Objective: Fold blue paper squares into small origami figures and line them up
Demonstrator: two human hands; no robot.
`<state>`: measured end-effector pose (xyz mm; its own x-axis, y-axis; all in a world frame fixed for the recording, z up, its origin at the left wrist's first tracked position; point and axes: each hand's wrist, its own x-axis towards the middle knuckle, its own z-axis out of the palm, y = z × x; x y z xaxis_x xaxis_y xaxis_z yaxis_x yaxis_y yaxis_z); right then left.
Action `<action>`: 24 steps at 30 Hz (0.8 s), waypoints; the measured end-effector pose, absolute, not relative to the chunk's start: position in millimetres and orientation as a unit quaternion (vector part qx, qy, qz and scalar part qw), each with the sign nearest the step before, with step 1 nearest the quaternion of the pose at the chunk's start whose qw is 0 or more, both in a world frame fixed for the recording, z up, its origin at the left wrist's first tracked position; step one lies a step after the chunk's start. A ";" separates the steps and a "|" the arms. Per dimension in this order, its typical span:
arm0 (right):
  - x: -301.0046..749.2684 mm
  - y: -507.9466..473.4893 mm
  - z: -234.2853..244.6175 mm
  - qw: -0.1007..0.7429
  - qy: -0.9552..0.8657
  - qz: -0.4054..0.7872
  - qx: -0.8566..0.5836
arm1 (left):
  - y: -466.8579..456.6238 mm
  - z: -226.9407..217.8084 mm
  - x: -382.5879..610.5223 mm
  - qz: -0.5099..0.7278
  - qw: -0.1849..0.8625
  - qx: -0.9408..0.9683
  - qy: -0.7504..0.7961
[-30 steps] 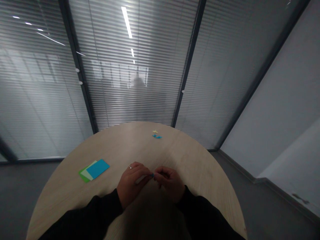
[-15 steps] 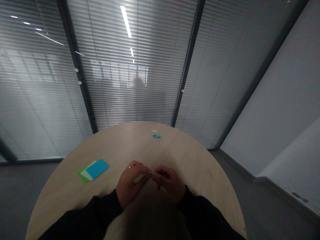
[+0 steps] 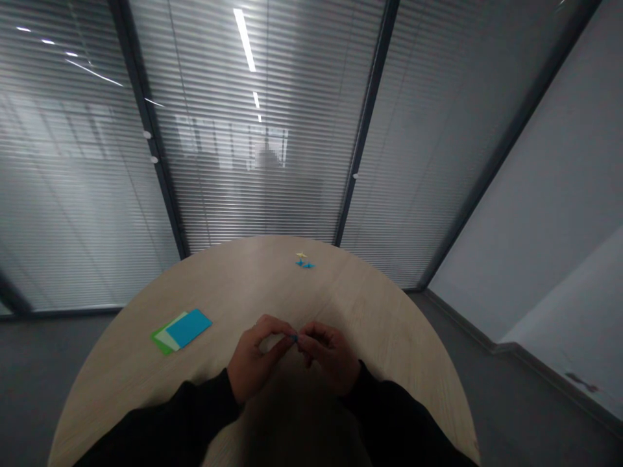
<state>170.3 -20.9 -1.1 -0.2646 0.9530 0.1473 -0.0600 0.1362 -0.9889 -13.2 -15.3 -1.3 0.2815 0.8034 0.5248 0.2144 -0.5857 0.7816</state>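
Between my two hands, low over the middle of the table, is a tiny piece of folded blue paper (image 3: 294,338). Thumb and index finger of my left hand (image 3: 257,355) pinch it from the left. My right hand (image 3: 329,355) grips it from the right with fingertips closed, its other fingers curled under. Most of the paper is covered by the fingertips, so its shape cannot be made out. Farther back lie small folded paper figures, one yellow (image 3: 301,255) and two blue (image 3: 308,265), close together; they look like little origami birds.
On the round wooden table (image 3: 389,363), left of my hands, lies a fanned stack of paper sheets: blue (image 3: 189,328) on top, pale green (image 3: 168,340) and bright green (image 3: 162,346) under it. Glass panels with blinds (image 3: 263,207) stand behind the table, a white wall (image 3: 545,214) to the right.
My left hand's fingers have shifted slightly at the blue paper, and a little more of it shows between the fingertips. My right hand is nearly still.
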 end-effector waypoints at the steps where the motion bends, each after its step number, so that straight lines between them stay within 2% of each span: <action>1: 170.0 -20.8 -2.1 0.474 -0.580 0.547 -0.373 | -15.4 -1.5 -12.9 0.489 0.314 0.736 0.346; 5: 167.8 -21.3 -4.2 0.469 -0.552 0.594 -0.349 | -13.4 -4.1 -12.1 0.487 0.374 0.711 0.343; 10: 166.7 -21.9 -2.6 0.461 -0.549 0.594 -0.364 | -11.1 -5.7 -11.9 0.477 0.409 0.706 0.326; 20: 162.7 -26.0 3.4 0.475 -0.611 0.457 -0.439 | -10.8 -11.5 -10.0 0.477 0.450 0.685 0.319; 24: 162.3 -27.4 5.2 0.469 -0.619 0.448 -0.442 | -12.1 -12.9 -8.7 0.477 0.480 0.664 0.317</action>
